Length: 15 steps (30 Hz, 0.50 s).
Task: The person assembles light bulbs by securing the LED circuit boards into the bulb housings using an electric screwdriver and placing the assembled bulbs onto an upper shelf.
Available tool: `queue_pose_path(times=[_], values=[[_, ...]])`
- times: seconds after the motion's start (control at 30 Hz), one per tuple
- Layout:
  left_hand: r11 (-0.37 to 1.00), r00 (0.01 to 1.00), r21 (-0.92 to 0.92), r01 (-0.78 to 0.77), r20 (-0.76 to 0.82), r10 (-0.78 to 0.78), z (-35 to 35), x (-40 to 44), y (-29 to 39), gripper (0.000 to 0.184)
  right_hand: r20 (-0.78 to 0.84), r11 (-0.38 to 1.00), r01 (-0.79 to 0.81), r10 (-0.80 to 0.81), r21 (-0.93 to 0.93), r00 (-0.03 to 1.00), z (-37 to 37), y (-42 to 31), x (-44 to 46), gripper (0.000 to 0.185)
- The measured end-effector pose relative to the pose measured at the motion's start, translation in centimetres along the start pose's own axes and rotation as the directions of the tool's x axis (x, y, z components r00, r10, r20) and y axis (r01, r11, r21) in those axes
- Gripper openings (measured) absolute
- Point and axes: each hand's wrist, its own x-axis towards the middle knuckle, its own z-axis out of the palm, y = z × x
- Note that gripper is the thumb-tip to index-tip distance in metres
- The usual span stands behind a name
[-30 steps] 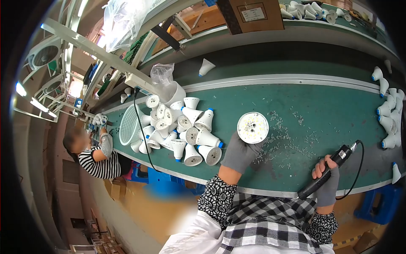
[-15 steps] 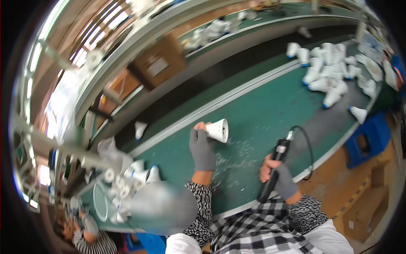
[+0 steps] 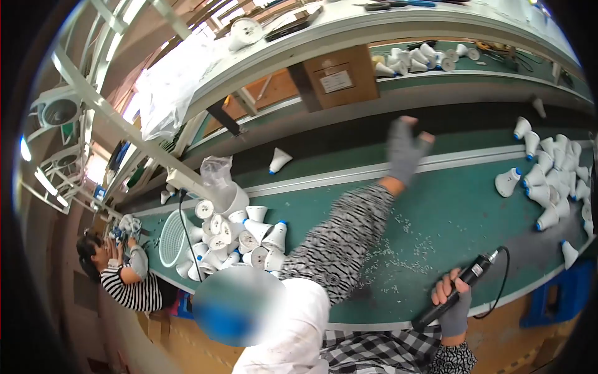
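Note:
My left hand (image 3: 408, 149), in a grey fingerless glove, reaches over the metal rail at the far side of the green table, its fingers spread with nothing in them. My right hand (image 3: 453, 300) is wrapped round a black electric screwdriver (image 3: 453, 292) near the table's front edge. Small loose screws (image 3: 405, 252) are scattered on the green surface between the two arms. A single white lamp housing (image 3: 507, 182) lies to the right of my left hand, beside a heap of similar housings (image 3: 557, 174).
On the left, more lamp housings (image 3: 240, 234) lie by a pale green basket (image 3: 174, 240). One housing (image 3: 280, 160) lies on the dark strip behind the rail. A cardboard box (image 3: 342, 78) stands under the shelf. A co-worker (image 3: 134, 280) in stripes is at the far left.
My left hand has let go of the lamp housing it held and moved forward, fingers now spread. A housing now lies apart at the right heap's left side. My right hand keeps the screwdriver.

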Motion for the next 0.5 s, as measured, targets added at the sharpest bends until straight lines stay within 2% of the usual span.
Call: queue_pose_path(times=[0.03, 0.07, 0.1, 0.13, 0.17, 0.2, 0.23, 0.3, 0.33, 0.37, 0.4, 0.43, 0.5], values=[[0.978, 0.966, 0.194, 0.071, -0.257, -0.019, -3.5, 1.0, -3.7, 0.05, -0.001, 1.0, -0.009, 0.009, 0.002, 1.0, 0.3, -0.1, 0.0, 0.017], [0.814, 0.902, 0.426, 0.395, -0.35, -0.254, -8.3, 1.8, -6.9, 0.044, -0.009, 1.0, -0.012, 0.012, 0.004, 1.0, 0.6, -0.2, -0.2, 0.017], [0.826, 0.842, 0.283, 0.487, -0.403, -0.359, -14.1, 3.1, -4.5, 0.049, -0.023, 1.0, -0.008, 0.008, 0.008, 1.0, 0.7, -0.2, -0.1, 0.018], [0.676, 0.861, 0.577, 0.459, -0.476, -0.178, -17.6, 2.2, -10.2, 0.056, -0.014, 1.0, -0.02, 0.02, -0.01, 1.0, 0.7, 0.0, 0.1, 0.018], [0.354, 0.846, 0.795, 0.493, -0.533, 0.017, -21.0, 1.4, -16.0, 0.063, -0.013, 0.999, -0.018, 0.017, -0.031, 1.0, 0.8, 0.0, 0.2, 0.019], [0.033, 0.799, 0.819, 0.572, -0.566, 0.204, -24.4, 0.6, -21.9, 0.07, -0.027, 0.999, -0.003, 0.002, -0.054, 1.0, 0.6, -0.2, 0.0, 0.02], [0.287, 0.848, 0.836, 0.468, -0.334, -0.411, -27.6, 1.0, -18.7, 0.075, -0.002, 0.999, -0.029, 0.029, -0.03, 1.0, -0.1, -0.2, 0.1, 0.019], [0.403, 0.845, 0.874, 0.272, -0.017, -0.534, -31.2, -1.1, -26.0, 0.057, 0.004, 0.999, -0.032, 0.032, -0.027, 0.999, -0.4, -0.4, 0.0, 0.019], [0.421, 0.854, 0.907, -0.002, 0.22, -0.471, -30.8, -1.4, -22.2, 0.041, 0.018, 0.999, -0.028, 0.029, -0.027, 0.999, -0.2, -0.4, 0.1, 0.018], [0.34, 0.788, 0.924, -0.175, 0.339, -0.515, -31.6, -1.7, -25.5, 0.034, 0.028, 0.999, -0.023, 0.024, -0.032, 0.999, -0.2, -0.5, 0.1, 0.018], [0.35, 0.779, 0.931, -0.102, 0.293, -0.554, -30.8, -1.5, -23.9, 0.035, 0.045, 0.999, -0.031, 0.033, -0.037, 0.998, -0.2, -0.6, 0.1, 0.017], [0.379, 0.818, 0.912, 0.157, 0.096, -0.568, -30.0, -1.3, -23.0, 0.034, 0.049, 0.999, -0.031, 0.032, -0.021, 0.998, -0.4, -0.5, 0.1, 0.018], [0.527, 0.828, 0.779, 0.339, 0.019, -0.56, -28.7, 0.0, -23.6, 0.036, 0.047, 1.0, -0.019, 0.02, -0.021, 0.999, -0.1, -0.6, 0.0, 0.017]])
